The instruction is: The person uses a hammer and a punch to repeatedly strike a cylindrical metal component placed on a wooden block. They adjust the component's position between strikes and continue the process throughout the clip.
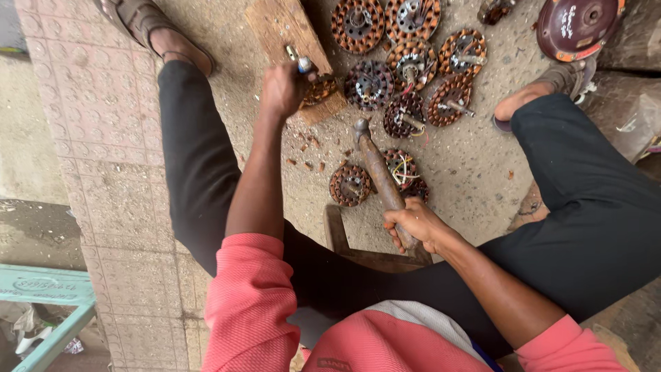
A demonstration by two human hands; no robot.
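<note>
1. On the concrete floor (468, 172), between the person's spread legs, lies all the work; sitting low keeps both hands close to it.
2. Near the top, a wood block (286, 31) lies flat on the floor, apparently serving as a firm base under the piece being struck.
3. Right of the block, stators (406, 62) with copper windings lie flat in a loose cluster; two more sit nearer the person, beside the hammer shaft. A maroon round cover (575, 24) rests at the top right corner.
4. One stator (321, 89) sits on the block's near end, just under the left hand.
5. A hammer (379, 172) is gripped low on its handle by the right hand (413, 226), fingers closed tight around it; its head points toward the block, above the floor.
6. At the block, the left hand (282, 88) is clamped on a chisel (300, 62), holding it at the stator so its end faces the hammer.
7. Small copper scraps (306, 145) lie scattered on the floor by the block.
</note>
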